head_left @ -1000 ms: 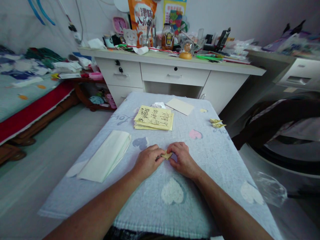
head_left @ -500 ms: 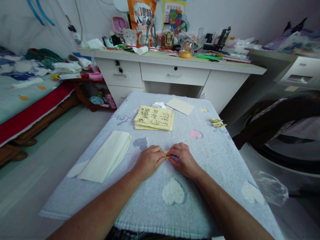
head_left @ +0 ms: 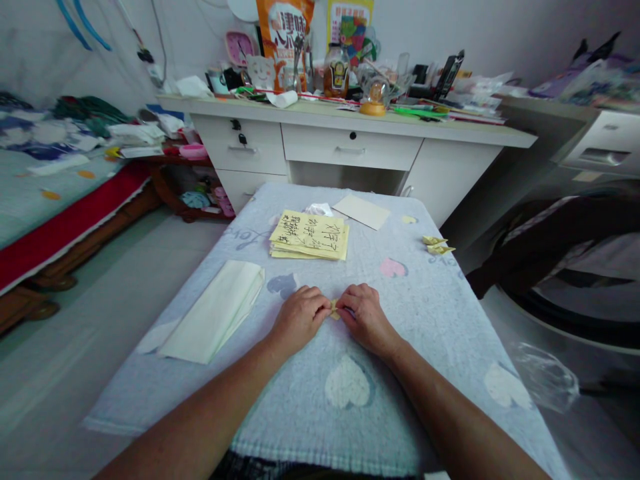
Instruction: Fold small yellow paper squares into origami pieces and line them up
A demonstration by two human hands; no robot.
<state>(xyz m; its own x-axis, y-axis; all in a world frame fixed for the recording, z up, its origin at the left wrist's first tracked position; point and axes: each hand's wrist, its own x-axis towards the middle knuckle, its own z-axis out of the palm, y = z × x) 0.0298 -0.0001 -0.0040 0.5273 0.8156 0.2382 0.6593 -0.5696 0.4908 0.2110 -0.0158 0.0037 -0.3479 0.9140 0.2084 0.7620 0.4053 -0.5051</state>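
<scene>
A small folded piece of yellow paper (head_left: 334, 309) sits between my hands at the middle of the cloth-covered table. My left hand (head_left: 301, 316) pinches its left side, and my right hand (head_left: 366, 316) pinches its right side with thumb and forefinger. The fingers hide part of its shape. Beyond them lies a stack of yellow paper sheets (head_left: 310, 236) with black handwriting on top. Two small folded yellow paper pieces (head_left: 439, 245) rest near the table's right edge.
A folded pale cloth or paper (head_left: 215, 312) lies on the left of the table (head_left: 425, 400). A cream card (head_left: 362, 211) and crumpled white tissue (head_left: 319, 210) are behind the stack. A cluttered white desk (head_left: 350, 137) stands ahead, a washing machine (head_left: 600, 150) at right.
My fingertips have shifted slightly, and more of the small folded yellow paper shows between them. My hands stay in nearly the same place.
</scene>
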